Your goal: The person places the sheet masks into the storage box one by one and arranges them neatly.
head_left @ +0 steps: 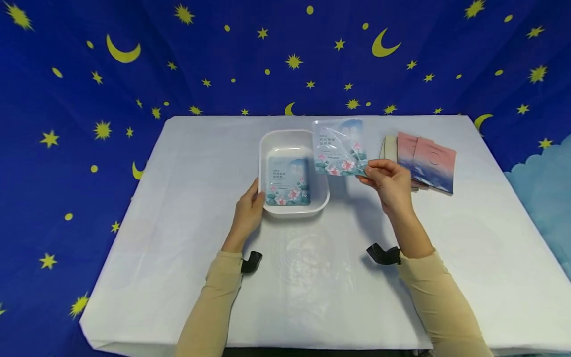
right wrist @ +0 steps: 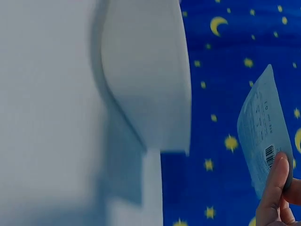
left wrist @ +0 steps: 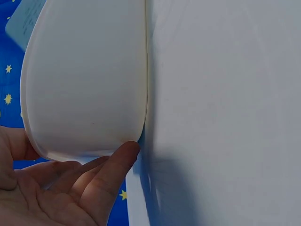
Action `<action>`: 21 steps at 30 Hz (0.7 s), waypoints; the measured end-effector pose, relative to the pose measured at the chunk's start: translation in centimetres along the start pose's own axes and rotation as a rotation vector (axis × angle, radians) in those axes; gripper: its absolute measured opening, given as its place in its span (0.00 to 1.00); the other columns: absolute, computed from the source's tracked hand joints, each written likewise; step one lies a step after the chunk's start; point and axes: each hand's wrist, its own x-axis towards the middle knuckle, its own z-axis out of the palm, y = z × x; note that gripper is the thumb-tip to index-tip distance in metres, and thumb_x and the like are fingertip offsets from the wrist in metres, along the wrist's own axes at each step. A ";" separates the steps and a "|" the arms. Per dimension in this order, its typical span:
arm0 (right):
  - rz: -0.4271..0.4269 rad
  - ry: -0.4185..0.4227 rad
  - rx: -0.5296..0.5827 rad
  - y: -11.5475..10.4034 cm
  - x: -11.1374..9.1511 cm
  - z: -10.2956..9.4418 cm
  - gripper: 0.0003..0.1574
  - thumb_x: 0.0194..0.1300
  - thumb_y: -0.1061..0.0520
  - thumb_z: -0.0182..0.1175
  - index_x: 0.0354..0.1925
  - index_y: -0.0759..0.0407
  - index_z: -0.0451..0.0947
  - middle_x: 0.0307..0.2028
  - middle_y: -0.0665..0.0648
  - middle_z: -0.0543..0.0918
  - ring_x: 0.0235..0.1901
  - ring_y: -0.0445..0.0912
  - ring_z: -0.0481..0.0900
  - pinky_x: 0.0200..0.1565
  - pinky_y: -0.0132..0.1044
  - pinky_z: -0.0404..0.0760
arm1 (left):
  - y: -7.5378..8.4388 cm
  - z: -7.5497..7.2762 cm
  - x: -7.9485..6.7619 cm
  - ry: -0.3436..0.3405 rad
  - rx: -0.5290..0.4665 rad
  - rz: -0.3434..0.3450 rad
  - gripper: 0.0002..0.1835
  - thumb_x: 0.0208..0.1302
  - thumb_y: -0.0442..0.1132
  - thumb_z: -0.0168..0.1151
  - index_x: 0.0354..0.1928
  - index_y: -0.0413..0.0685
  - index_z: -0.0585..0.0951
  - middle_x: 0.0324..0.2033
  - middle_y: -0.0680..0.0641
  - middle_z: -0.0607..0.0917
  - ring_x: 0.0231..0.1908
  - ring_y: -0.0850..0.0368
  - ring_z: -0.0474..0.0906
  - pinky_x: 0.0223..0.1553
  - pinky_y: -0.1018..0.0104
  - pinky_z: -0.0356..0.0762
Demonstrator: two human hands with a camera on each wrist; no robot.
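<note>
The left hand (head_left: 249, 210) grips the near left part of the white plastic tub (head_left: 319, 191), thumb at the rim and fingers against the outside; the right hand (head_left: 392, 186) pinches one flat lotus-print sachet (head_left: 336, 148) by its lower right corner. That sachet is raised above the rim, overlapping the tub's far right corner in the head view, its barcoded (right wrist: 269, 155) back showing to the right wrist camera. A matching sachet (head_left: 287, 181) lies face up inside, toward the tub's left and near side. The step looks like placing this second sachet with the first. To do it well, bring it leftward high enough to clear the rim, square it over its twin and lower it level, since a corner pinch may let the far edge droop or swing. A firm left hand should stop the tub sliding on the white-covered bench (head_left: 192, 223). The pink-and-blue sachets (head_left: 434, 166) at right lie close behind the right hand, so an elbow-wide swing could nudge them.
</note>
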 end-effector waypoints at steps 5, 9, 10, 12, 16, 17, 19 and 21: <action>0.009 -0.043 -0.110 1.4 -0.2 2.7 0.05 0.64 0.74 0.55 0.37 0.70 0.76 0.23 0.52 0.82 0.22 0.41 0.85 0.31 0.29 0.85 | 0.0 0.0 0.0 0.017 0.001 0.015 0.28 0.76 0.39 0.45 0.75 0.52 0.59 0.70 0.40 0.67 0.69 0.43 0.65 0.70 0.51 0.63; 0.030 -0.075 -0.183 2.3 -0.2 4.2 0.07 0.64 0.74 0.55 0.42 0.75 0.75 0.24 0.52 0.81 0.22 0.40 0.85 0.32 0.30 0.86 | 0.0 0.0 0.0 0.029 0.002 0.032 0.28 0.75 0.39 0.45 0.75 0.51 0.60 0.68 0.38 0.70 0.66 0.42 0.68 0.68 0.50 0.65; 0.036 -0.082 -0.195 2.4 -0.2 4.5 0.08 0.64 0.74 0.55 0.43 0.76 0.74 0.25 0.52 0.80 0.23 0.40 0.85 0.33 0.30 0.86 | 0.0 0.0 0.0 0.033 0.002 0.034 0.28 0.75 0.39 0.45 0.75 0.51 0.60 0.68 0.39 0.70 0.66 0.42 0.69 0.68 0.50 0.66; 0.050 -0.090 -0.210 2.7 -0.2 5.0 0.09 0.64 0.74 0.55 0.44 0.77 0.74 0.25 0.52 0.80 0.22 0.40 0.85 0.33 0.31 0.86 | 0.0 0.0 0.0 0.031 0.005 0.031 0.28 0.75 0.39 0.45 0.75 0.52 0.60 0.68 0.39 0.70 0.66 0.42 0.69 0.68 0.50 0.66; 0.082 -0.095 -0.231 3.4 0.0 5.7 0.10 0.64 0.74 0.56 0.45 0.79 0.74 0.23 0.52 0.80 0.21 0.40 0.85 0.32 0.30 0.86 | 0.1 0.0 0.0 0.024 0.009 0.027 0.28 0.75 0.40 0.45 0.75 0.51 0.59 0.68 0.38 0.70 0.67 0.42 0.67 0.69 0.50 0.65; 0.090 -0.097 -0.240 3.5 0.0 5.9 0.11 0.64 0.74 0.56 0.45 0.79 0.74 0.23 0.52 0.80 0.21 0.40 0.85 0.31 0.29 0.85 | 0.1 0.0 0.0 0.024 0.009 0.028 0.28 0.75 0.40 0.45 0.75 0.50 0.59 0.68 0.38 0.70 0.67 0.42 0.67 0.69 0.50 0.64; 0.100 -0.104 -0.267 3.8 0.1 6.2 0.12 0.64 0.73 0.56 0.46 0.80 0.74 0.23 0.53 0.80 0.21 0.40 0.85 0.31 0.29 0.85 | 0.1 0.1 -0.1 0.028 0.009 0.031 0.28 0.75 0.39 0.45 0.75 0.50 0.60 0.68 0.38 0.70 0.67 0.42 0.68 0.69 0.50 0.65; 0.094 -0.109 -0.316 4.1 0.0 6.6 0.12 0.64 0.72 0.56 0.46 0.80 0.75 0.25 0.55 0.81 0.20 0.39 0.85 0.31 0.30 0.85 | 0.1 0.1 0.0 0.029 0.006 0.036 0.28 0.75 0.39 0.45 0.75 0.50 0.60 0.68 0.38 0.70 0.66 0.42 0.69 0.68 0.50 0.65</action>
